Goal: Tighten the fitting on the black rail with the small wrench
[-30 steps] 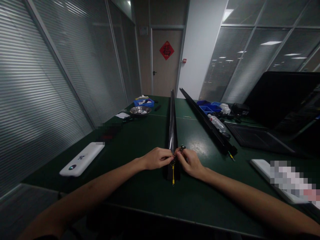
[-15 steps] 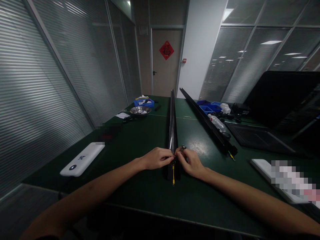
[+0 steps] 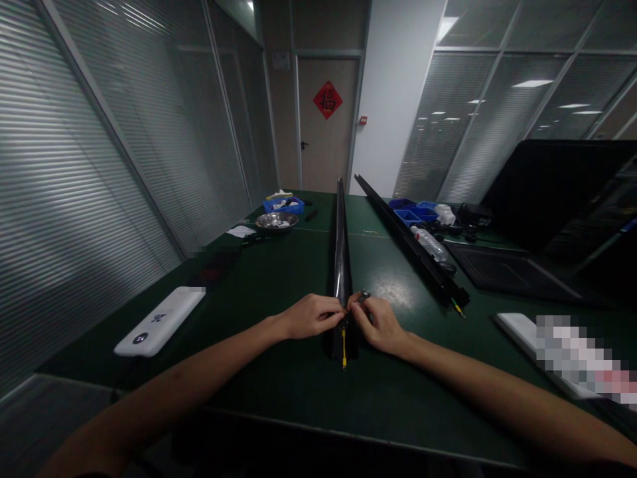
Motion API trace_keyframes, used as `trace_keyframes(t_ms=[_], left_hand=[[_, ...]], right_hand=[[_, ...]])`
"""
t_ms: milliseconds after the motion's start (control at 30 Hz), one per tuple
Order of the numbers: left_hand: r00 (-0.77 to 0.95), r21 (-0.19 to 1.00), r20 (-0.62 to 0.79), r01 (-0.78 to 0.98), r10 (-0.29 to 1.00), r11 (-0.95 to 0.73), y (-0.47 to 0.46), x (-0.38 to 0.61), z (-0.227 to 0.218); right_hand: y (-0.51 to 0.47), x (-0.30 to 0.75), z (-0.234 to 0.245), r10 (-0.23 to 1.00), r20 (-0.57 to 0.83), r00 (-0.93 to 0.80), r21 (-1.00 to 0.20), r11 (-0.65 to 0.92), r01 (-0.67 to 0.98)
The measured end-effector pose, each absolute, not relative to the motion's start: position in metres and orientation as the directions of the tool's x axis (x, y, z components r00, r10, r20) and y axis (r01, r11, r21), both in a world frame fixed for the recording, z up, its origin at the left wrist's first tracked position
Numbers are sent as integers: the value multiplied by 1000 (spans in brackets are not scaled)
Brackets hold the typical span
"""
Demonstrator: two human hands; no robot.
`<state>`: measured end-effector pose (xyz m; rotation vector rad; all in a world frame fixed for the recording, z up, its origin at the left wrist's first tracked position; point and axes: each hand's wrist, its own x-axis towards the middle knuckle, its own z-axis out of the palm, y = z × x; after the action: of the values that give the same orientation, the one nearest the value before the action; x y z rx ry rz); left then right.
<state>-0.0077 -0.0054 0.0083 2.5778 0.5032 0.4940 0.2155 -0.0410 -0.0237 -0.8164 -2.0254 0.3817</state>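
A long black rail (image 3: 341, 245) lies lengthwise down the middle of the dark green table (image 3: 279, 279), its near end between my hands. My left hand (image 3: 311, 315) is closed, pinching at the rail's near end from the left. My right hand (image 3: 375, 322) is closed on a small metal part (image 3: 364, 294) beside the rail's right side, fingertips meeting those of the left hand. A thin yellow wire (image 3: 343, 348) hangs out of the rail's near end toward me.
A second black rail (image 3: 408, 242) lies diagonally to the right with a plastic bottle (image 3: 428, 243) beside it. Blue bins (image 3: 415, 212), a metal bowl (image 3: 277, 220), a white case (image 3: 159, 320) at left and a black monitor (image 3: 562, 199) at right share the table.
Both hands stay pinched at the rail's near end. The view has shifted slightly, nothing else has moved.
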Motion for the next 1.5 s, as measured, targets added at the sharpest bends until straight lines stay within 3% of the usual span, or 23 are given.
trace_keyframes(t_ms=[1500], left_hand=[[867, 503, 286, 227, 408, -834, -2, -9, 2]], right_hand=[[-37, 216, -21, 622, 624, -473, -549, 780, 302]])
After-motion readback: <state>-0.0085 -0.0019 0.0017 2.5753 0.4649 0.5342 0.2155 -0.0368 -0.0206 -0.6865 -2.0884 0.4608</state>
